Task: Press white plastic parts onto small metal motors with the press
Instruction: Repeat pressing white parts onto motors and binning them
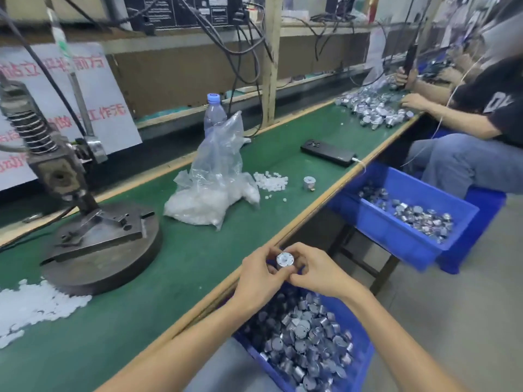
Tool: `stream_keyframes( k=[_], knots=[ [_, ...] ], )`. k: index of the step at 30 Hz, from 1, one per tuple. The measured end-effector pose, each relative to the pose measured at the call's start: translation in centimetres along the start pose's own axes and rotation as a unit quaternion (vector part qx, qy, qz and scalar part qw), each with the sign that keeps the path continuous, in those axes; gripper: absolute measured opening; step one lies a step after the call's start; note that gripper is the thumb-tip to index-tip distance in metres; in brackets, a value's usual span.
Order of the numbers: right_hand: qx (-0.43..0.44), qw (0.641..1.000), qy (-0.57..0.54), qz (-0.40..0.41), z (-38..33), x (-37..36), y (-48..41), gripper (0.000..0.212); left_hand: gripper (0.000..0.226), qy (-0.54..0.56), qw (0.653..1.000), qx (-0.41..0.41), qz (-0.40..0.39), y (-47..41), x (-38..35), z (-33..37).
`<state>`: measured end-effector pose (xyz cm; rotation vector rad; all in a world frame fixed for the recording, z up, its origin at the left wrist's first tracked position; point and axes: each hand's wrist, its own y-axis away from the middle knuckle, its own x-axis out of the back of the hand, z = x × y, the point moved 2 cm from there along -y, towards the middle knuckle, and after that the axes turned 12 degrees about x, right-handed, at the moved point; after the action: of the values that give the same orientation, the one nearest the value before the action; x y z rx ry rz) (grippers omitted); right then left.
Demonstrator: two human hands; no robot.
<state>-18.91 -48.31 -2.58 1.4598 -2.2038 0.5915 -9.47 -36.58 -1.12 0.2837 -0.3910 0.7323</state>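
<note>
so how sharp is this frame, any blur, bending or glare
Head view: sharpest mid-frame, where both hands, left hand and right hand, hold the small silver metal motor; the red-lettered white sign and upper shelves smear; wide-angle bends the green bench edge; lighting even, faint glints on motors in the blue plastic bin.

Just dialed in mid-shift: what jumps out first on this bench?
Both hands, left hand and right hand, hold one small metal motor at the bench's near edge, above a blue bin of motors. To the left stands the heavy press on its round base, nothing visible under its ram. Between them lies a clear bag of white plastic parts, with more loose white parts at the near left.
</note>
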Motion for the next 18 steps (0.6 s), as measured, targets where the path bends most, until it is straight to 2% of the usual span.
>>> stream_keyframes(
  k=[8, 14, 18],
  knots=[
    [-0.098, 0.995, 0.009, -0.028, 9.1, -1.7, 4.0, 0.029, 0.017, -0.067, 0.991, 0.086, -0.071, -1.1, -8.5, -4.9],
    [-0.127, 0.991, 0.008, -0.046, 12.7, -3.7, 4.0, 0.027, 0.017, -0.078, 0.982, 0.142, -0.096, -2.3, -10.9, -8.1],
    [-0.147, 0.987, 0.026, -0.066, 14.5, -5.5, 3.7, 0.025, 0.025, -0.11, 0.97, 0.173, -0.129, -2.8, -11.6, -9.8]
  ],
)
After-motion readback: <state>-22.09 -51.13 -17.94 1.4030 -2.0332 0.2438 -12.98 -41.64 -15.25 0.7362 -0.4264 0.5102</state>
